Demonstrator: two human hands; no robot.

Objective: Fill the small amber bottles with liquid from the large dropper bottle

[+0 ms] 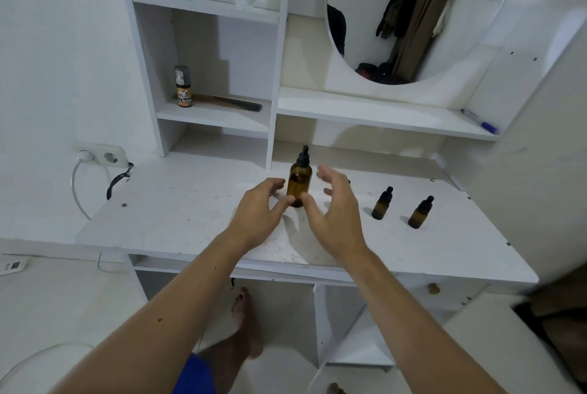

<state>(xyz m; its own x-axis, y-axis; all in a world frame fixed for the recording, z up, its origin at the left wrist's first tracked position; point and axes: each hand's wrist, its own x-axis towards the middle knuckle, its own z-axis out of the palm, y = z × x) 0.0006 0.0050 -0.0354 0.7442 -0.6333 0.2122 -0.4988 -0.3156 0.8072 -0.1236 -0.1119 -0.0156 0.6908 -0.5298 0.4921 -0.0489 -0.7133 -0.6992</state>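
The large amber glass dropper bottle (299, 182) stood upright mid-desk on the white desktop (190, 218). Left hand (259, 209) and right hand (338, 212) flanked it, fingers spread, gripping nothing. Glass judged smooth, breakable; best grasped around its body.

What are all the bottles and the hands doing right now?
Large dropper bottle: upright, cap on.
Near small amber bottle: upright, capped.
Far-right small amber bottle: upright, capped.
Left hand: open, fingers at the large bottle's base.
Right hand: open, empty.
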